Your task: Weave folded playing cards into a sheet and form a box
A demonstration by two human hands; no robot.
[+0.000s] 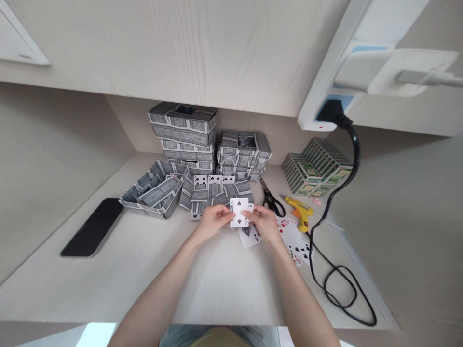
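Between my two hands, above the desk, is a two of spades playing card (238,208) facing me. The edge of another card marked 3 shows behind its right side. My left hand (213,219) pinches the left edge, thumb on the front. On the right, my right hand (265,221) grips the other edge with its thumb over the face. Just below lies an ace of spades card (249,236), partly covered by my right hand. Behind the hands is a folded piece made of grey-backed cards (215,193), with a few spade and club faces along its back edge.
An open card tray (168,210) and a black phone (92,229) lie left. Stacked card boxes (184,130) stand behind. To the right are black scissors (274,202), a yellow glue gun (301,212), loose cards (289,231), card decks (318,166) and a looping black cable (334,301).
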